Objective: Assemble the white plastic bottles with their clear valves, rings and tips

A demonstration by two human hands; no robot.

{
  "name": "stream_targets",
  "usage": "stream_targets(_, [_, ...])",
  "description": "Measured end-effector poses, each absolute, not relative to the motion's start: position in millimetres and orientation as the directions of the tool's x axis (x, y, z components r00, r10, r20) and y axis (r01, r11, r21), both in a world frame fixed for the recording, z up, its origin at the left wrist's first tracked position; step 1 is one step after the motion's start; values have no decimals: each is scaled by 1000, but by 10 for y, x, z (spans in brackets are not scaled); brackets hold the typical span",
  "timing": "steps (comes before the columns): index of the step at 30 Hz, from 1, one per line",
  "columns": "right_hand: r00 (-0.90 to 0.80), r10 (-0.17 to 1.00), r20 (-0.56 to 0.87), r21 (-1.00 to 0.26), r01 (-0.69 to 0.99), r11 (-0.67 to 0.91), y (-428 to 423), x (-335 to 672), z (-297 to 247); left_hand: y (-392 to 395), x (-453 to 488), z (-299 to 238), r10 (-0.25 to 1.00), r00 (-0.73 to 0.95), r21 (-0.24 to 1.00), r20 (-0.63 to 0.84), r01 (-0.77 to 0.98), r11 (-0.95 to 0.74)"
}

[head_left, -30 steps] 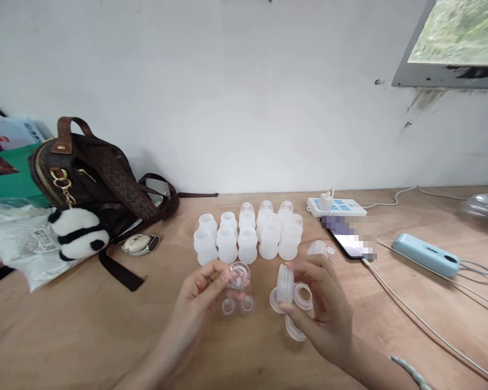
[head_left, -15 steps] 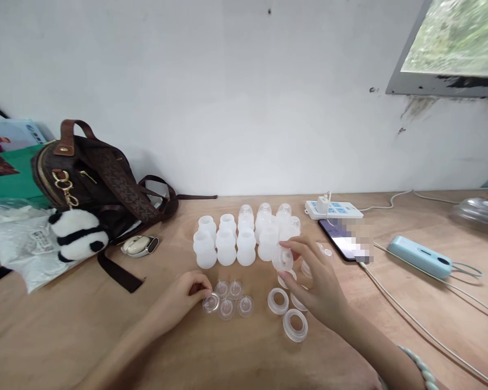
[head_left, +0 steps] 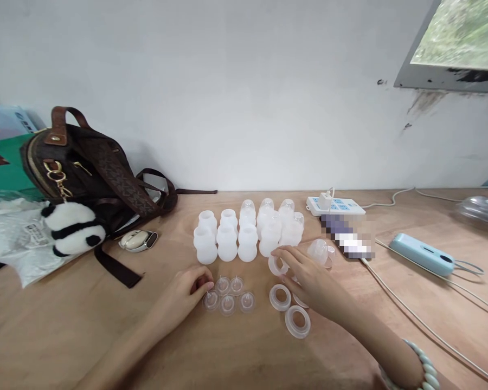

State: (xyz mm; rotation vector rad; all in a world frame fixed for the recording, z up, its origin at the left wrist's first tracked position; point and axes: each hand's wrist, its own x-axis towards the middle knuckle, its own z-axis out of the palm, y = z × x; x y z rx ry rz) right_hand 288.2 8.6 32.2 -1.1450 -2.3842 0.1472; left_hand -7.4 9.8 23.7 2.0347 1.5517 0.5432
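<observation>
My right hand point(head_left: 305, 273) pinches a translucent bottle collar ring point(head_left: 277, 265) between thumb and fingers, in front of the bottles. More rings lie below it, a loose ring point(head_left: 280, 297) and a front ring point(head_left: 297, 322); another is partly under my palm. My left hand point(head_left: 189, 290) rests on the table with fingers curled, thumb and fingertips together, beside the leftmost clear bottle nipple point(head_left: 210, 299). Several such nipples sit in a cluster. Behind them stand white baby bottles: open bottles point(head_left: 226, 244) on the left, bottles with clear dome caps point(head_left: 270, 235) on the right.
Clear dome caps point(head_left: 319, 252) lie right of my right hand. Behind are a phone point(head_left: 344, 233) on a cable, a power strip point(head_left: 352, 206) and a light-blue device point(head_left: 423, 254). To the left are a dark backpack point(head_left: 101, 157), a panda plush point(head_left: 75, 228) and a mouse point(head_left: 134, 240).
My right hand has gone from a clear round piece up by the bottles to a collar ring, which is shifted left. My left fingertips have drawn slightly off the leftmost nipple.
</observation>
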Motion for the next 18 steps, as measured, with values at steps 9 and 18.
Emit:
stream_targets(9, [-419,889,183,-411,789,456,65,2923,377,79,-89,203,963,267,570,17,789,-229])
stream_targets(18, [-406,897,176,-448,778,440,50,2934,387,85,-101,163,961,272,578,51,776,-251])
